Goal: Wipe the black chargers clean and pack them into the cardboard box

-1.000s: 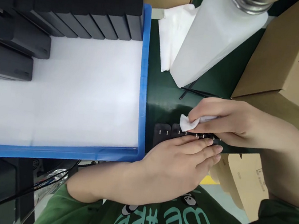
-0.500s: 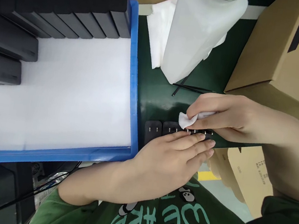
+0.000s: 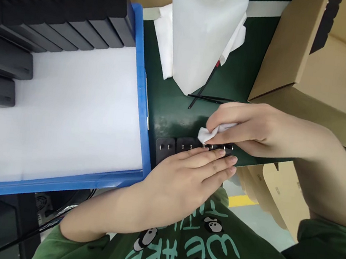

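My left hand [image 3: 182, 181] lies flat, fingers stretched out, across a row of black plastic blocks [image 3: 164, 147] with small metal pins on their top ends. It covers most of the row; the leftmost block shows best. Between the thumb and fingers of my right hand [image 3: 250, 125] is a crumpled white cloth [image 3: 214, 130]. The cloth is at the pins in the middle of the row, just above my left fingertips. How firmly it touches them I cannot tell.
Left stands a blue tray [image 3: 141, 83] holding more pinned black blocks [image 3: 87, 29] on white lining. A white bottle [image 3: 204, 36] stands behind, by white tissues [image 3: 165, 45] and thin black sticks [image 3: 202, 88]. An open cardboard box [image 3: 282, 50] is at right, with dark pieces inside.
The whole view has shifted, so tray, bottle and box appear further left. Both hands keep nearly the same place over the blocks, the cloth still pinched in my right hand.
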Demonstrator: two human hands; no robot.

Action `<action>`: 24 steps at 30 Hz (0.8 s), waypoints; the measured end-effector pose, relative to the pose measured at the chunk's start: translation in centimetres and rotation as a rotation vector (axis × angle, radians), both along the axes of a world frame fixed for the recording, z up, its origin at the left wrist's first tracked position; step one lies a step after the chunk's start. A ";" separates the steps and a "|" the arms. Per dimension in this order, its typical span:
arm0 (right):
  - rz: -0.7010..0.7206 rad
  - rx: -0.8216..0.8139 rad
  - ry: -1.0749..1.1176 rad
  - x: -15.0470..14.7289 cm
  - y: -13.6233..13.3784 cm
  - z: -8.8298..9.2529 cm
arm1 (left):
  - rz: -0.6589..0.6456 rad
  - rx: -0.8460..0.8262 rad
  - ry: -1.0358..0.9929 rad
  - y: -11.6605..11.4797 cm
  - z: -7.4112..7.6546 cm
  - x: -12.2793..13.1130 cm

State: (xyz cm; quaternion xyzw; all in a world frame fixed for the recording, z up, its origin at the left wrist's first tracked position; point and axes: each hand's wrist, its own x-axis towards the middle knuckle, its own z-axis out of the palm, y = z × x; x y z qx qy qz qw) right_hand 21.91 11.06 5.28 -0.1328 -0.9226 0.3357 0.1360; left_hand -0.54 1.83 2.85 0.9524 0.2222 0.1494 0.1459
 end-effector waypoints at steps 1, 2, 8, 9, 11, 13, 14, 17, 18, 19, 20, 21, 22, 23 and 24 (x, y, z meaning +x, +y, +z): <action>-0.016 -0.002 -0.012 0.4 -0.1 0.1 | -0.005 -0.007 0.004 0.0 0.0 0.0; -0.029 -0.004 -0.023 0.8 -0.2 0.1 | -0.007 -0.014 0.009 -0.1 0.0 0.0; 0.019 -0.005 0.027 -0.2 0.0 -0.3 | -0.006 -0.017 0.042 0.0 0.3 0.0; 0.031 -0.006 0.035 -0.7 0.2 -0.5 | -0.005 -0.018 0.046 0.0 0.4 0.0; 0.048 -0.012 0.037 -1.5 0.5 -0.7 | -0.007 -0.022 0.048 -0.1 0.5 0.0; 0.063 -0.012 0.034 -2.0 0.8 -0.7 | -0.007 -0.023 0.050 -0.1 0.5 0.0; 0.068 -0.014 0.040 -2.2 0.9 -0.7 | -0.005 -0.021 0.049 0.0 0.6 0.0; 0.053 0.004 0.093 -3.6 1.2 -0.3 | -0.002 -0.015 0.062 0.1 0.7 -0.1; 0.046 0.023 0.107 -4.3 1.3 -0.2 | -0.003 -0.014 0.071 0.1 0.7 -0.1; 0.045 0.044 0.100 -5.2 1.4 -0.1 | -0.005 -0.013 0.077 0.2 0.7 -0.1; 0.064 0.064 0.080 -6.1 1.6 0.0 | -0.009 -0.012 0.080 0.2 0.6 -0.1; 0.094 0.075 0.050 -6.9 1.7 0.0 | -0.014 -0.008 0.073 0.2 0.6 -0.2; 0.135 0.073 0.008 -7.6 1.8 0.0 | -0.014 -0.004 0.058 0.2 0.5 -0.2; 0.174 0.059 -0.030 -8.1 1.9 -0.1 | -0.014 -0.001 0.042 0.1 0.4 -0.2; 0.194 0.022 -0.053 -8.3 2.0 -0.2 | -0.010 0.001 0.027 0.1 0.3 -0.2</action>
